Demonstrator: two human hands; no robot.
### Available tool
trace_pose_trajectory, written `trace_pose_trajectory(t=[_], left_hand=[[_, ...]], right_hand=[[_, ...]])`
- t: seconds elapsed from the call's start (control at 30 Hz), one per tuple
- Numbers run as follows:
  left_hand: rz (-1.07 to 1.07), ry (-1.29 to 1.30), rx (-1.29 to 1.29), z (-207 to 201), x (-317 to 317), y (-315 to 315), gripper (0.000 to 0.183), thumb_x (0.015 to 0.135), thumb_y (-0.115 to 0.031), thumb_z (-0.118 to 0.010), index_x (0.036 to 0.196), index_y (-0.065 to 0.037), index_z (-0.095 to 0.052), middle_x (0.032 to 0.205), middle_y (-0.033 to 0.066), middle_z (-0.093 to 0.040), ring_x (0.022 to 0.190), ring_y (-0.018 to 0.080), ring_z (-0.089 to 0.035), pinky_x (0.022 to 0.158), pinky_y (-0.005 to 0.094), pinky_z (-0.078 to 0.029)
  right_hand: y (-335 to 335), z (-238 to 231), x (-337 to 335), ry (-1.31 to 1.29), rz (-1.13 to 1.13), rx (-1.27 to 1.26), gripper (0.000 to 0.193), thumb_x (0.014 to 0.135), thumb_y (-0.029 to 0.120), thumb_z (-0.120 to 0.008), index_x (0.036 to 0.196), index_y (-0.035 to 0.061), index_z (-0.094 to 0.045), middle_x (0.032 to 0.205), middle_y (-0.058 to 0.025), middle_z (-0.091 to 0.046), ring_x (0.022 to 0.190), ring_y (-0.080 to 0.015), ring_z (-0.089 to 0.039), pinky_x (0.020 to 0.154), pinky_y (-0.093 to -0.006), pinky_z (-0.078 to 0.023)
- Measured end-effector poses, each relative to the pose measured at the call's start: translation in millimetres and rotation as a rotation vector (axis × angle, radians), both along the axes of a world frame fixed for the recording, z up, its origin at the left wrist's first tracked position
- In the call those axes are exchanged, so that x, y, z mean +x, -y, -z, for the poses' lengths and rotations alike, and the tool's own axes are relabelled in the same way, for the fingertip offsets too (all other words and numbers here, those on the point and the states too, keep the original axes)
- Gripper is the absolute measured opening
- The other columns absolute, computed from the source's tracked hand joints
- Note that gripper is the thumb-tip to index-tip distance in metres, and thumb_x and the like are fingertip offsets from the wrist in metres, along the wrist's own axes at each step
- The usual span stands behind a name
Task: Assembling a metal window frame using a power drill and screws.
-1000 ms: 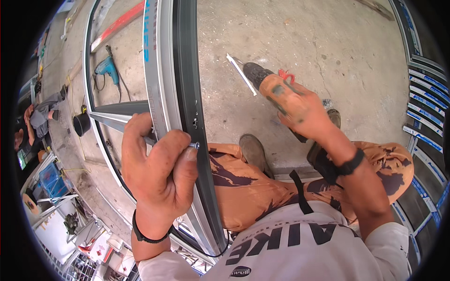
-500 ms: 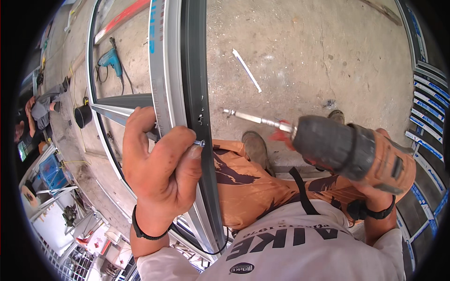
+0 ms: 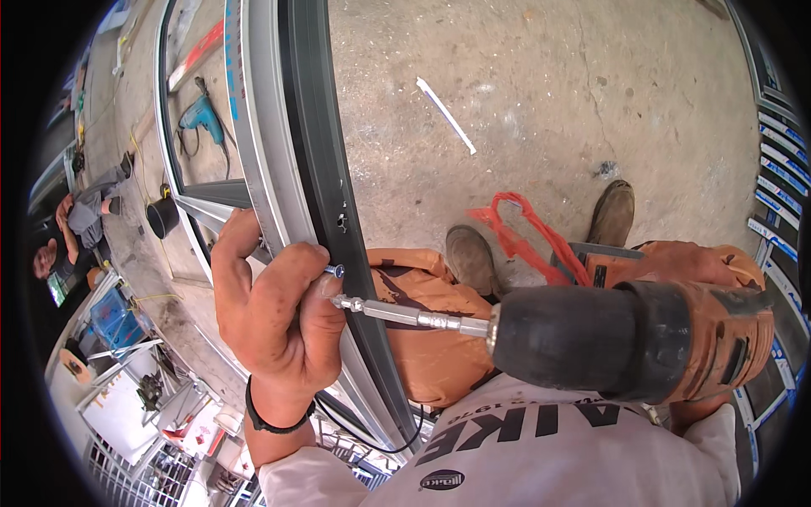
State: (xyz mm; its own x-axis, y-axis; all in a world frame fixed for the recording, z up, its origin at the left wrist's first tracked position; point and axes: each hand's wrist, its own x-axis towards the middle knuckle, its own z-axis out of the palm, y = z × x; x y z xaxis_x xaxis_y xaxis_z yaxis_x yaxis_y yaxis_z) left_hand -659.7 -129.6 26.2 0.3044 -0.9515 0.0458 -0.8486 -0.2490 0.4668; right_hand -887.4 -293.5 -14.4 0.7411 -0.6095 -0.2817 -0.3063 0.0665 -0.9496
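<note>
My left hand (image 3: 274, 308) is closed at the aluminium frame (image 3: 312, 169), pinching a small screw (image 3: 336, 271) between thumb and forefinger. The screw's head points right, beside the dark channel of the frame. My right hand (image 3: 688, 264), mostly hidden, grips an orange and black cordless drill (image 3: 591, 342). From its chuck a long silver driver bit (image 3: 397, 313) points left. The bit's tip is by my left thumb, just below the screw head and apart from it. Punched holes (image 3: 342, 217) show in the channel farther up. A red strap (image 3: 524, 228) hangs beside the drill.
A blue corded drill (image 3: 201, 117) lies inside the frame's outline. Near it stands a black bucket (image 3: 160, 215). A white strip (image 3: 446, 117) lies on the concrete. Striped profiles (image 3: 777, 186) line the right side. Another person (image 3: 84, 215) sits at far left, above a blue container (image 3: 114, 321).
The drill has swung left and nearer me, bringing its bit tip beside my left thumb. The screw stays pinched. The frame appears farther left, and more of the red strap shows.
</note>
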Motion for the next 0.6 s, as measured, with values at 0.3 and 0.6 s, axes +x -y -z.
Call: trace_pose_trajectory(t=[0.3,0.6], left_hand=[[-0.010,0.020,0.008,-1.3,-0.1,-1.0,0.019,0.076,-0.007,-0.066,0.095,0.000,-0.065,0.109,0.0289,-0.058,0.100,0.0393,-0.058,0.087,0.0443,-0.045],[-0.013,0.019,0.010,-1.6,0.3,-3.1,0.020,0.076,-0.007,-0.066,0.095,0.000,-0.065,0.110,0.0297,-0.057,0.099,0.0391,-0.058,0.087,0.0441,-0.045]], right_hand=[[33.0,0.6,-146.7,0.128,-0.060,0.000,0.033,0.087,0.020,-0.067,0.112,0.0015,-0.059,0.102,-0.0104,-0.069,0.088,-0.0219,-0.069,0.075,-0.0328,-0.055],[57.7,8.1,-187.4,0.261,-0.144,-0.010,0.031,0.087,0.019,-0.067,0.111,0.0009,-0.060,0.100,-0.0112,-0.069,0.086,-0.0233,-0.070,0.074,-0.0337,-0.056]])
